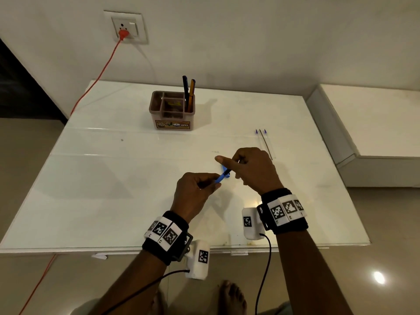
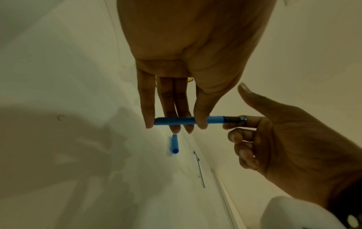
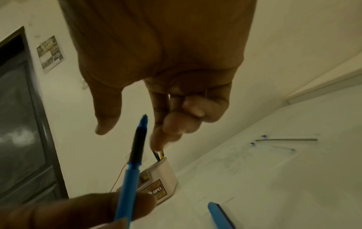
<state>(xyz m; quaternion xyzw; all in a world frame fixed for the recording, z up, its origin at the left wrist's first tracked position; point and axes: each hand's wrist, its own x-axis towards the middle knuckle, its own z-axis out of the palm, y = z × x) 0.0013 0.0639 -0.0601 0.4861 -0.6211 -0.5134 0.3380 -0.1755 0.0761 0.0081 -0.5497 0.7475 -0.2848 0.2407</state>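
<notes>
The left hand (image 1: pixel 195 194) clamps the blue pen (image 2: pixel 176 120) between thumb and fingertips, low in the centre of the head view. Its dark tip end points up-right into the right hand (image 1: pixel 254 169), fingers curled, thumb out; whether that hand grips it cannot be told. The blue cap (image 2: pixel 175 144) lies on the white table (image 1: pixel 113 178) under the pen, mostly hidden from the head. 3 thin refills (image 1: pixel 266 144) lie upper right near the table's edge. The widest tabletop stretches left of the hands.

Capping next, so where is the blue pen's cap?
Left wrist view: the cap lies on the table, just beyond the left hand holding the pen, beside the refills.
</notes>
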